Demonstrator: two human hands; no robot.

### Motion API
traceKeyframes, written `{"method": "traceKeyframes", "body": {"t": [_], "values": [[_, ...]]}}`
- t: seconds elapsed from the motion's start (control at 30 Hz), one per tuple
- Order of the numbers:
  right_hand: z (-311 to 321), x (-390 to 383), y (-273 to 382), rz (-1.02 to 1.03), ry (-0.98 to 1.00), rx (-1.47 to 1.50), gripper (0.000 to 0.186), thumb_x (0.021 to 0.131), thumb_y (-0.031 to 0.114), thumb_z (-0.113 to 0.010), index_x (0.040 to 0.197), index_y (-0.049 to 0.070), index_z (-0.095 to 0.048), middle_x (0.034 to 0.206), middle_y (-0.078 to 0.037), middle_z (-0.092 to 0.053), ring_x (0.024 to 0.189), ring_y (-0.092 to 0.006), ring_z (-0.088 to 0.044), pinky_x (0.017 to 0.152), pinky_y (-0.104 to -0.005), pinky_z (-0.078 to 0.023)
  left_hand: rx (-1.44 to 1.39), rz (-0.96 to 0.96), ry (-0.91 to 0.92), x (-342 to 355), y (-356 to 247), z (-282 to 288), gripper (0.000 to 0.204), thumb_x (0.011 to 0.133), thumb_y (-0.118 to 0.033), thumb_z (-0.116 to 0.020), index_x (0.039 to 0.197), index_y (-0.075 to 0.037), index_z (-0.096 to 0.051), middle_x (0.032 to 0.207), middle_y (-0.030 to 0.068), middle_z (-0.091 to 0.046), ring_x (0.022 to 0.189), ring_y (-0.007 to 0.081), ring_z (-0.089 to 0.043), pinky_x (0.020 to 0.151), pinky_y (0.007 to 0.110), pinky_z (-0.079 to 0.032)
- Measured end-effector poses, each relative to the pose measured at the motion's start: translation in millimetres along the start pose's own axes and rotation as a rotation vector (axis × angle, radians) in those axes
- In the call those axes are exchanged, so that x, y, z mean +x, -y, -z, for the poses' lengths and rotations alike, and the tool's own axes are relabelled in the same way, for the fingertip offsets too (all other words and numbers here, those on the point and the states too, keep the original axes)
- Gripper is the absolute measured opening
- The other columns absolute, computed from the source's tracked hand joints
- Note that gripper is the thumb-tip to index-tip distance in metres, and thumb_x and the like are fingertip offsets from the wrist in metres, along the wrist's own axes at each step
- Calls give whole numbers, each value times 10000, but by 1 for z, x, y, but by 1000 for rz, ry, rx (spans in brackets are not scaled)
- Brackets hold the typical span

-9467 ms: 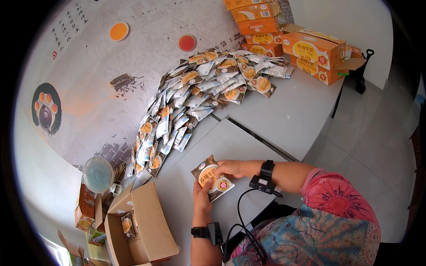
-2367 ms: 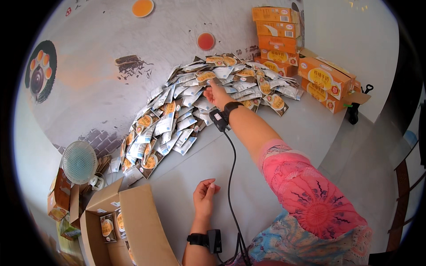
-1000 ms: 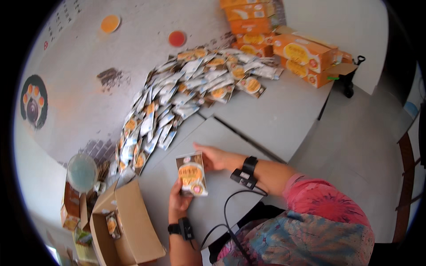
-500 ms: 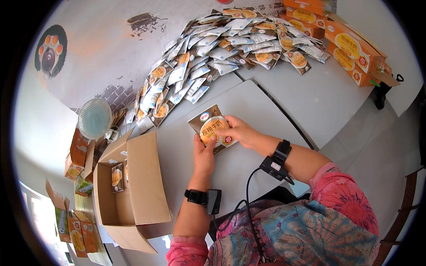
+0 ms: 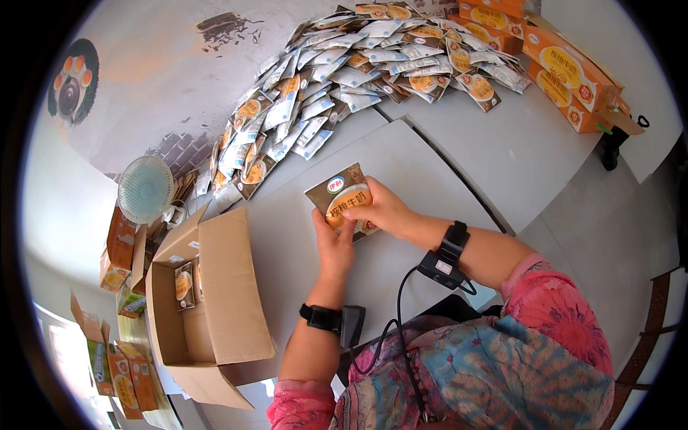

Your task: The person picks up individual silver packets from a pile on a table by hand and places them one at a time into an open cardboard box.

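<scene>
packet is sitting between both hands over the grey table, its printed front facing up and its brown top corner pointing away from the body. left hand is grasping the lower left side, the thumb pressing on the front. right hand is gripping the right side, its thumb also lying across the front, near the left thumb. black straps are circling both wrists, each carrying a small black device, and a cable is running down from the right one.

to the left, an open carton is standing with its flaps spreading, and a smaller packet is showing inside. a fan is standing beyond it. along the wall, a long pile of packets is curving across the table, and orange boxes are standing at the far right.
</scene>
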State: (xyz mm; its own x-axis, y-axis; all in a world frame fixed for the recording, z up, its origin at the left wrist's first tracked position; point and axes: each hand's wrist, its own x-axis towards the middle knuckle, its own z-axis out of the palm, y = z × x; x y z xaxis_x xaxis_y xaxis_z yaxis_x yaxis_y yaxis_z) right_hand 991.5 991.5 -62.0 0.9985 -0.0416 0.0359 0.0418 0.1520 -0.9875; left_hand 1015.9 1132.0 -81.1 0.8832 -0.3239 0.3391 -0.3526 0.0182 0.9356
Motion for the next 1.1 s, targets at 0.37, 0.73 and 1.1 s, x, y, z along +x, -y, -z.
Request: {"method": "traceKeyframes", "body": {"t": [0.37,0.73,1.1], "values": [[5,8,3,29,-61,602,208,913,199,-519,996,9,-519,935,-73,-601,837,-156,-613,715,-285,-518,26,45,72,0,-5,0,326,862,-95,-591,1091,11,-385,1003,87,-548,905,127,-539,779,264,-461],[30,28,-19,27,-286,858,160,934,186,-462,927,34,-513,949,-68,-568,925,-194,-577,799,-367,-507,-373,351,111,1,-10,0,308,939,-234,-482,1101,27,-473,989,100,-584,882,176,-587,763,297,-501],[29,26,-11,-120,-179,950,310,953,262,-380,1142,42,-489,1148,-111,-555,1103,-259,-513,977,-423,-387,-452,333,25,4,14,10,342,961,-302,-410,981,19,-527,903,124,-621,788,197,-625,706,309,-533]]}}
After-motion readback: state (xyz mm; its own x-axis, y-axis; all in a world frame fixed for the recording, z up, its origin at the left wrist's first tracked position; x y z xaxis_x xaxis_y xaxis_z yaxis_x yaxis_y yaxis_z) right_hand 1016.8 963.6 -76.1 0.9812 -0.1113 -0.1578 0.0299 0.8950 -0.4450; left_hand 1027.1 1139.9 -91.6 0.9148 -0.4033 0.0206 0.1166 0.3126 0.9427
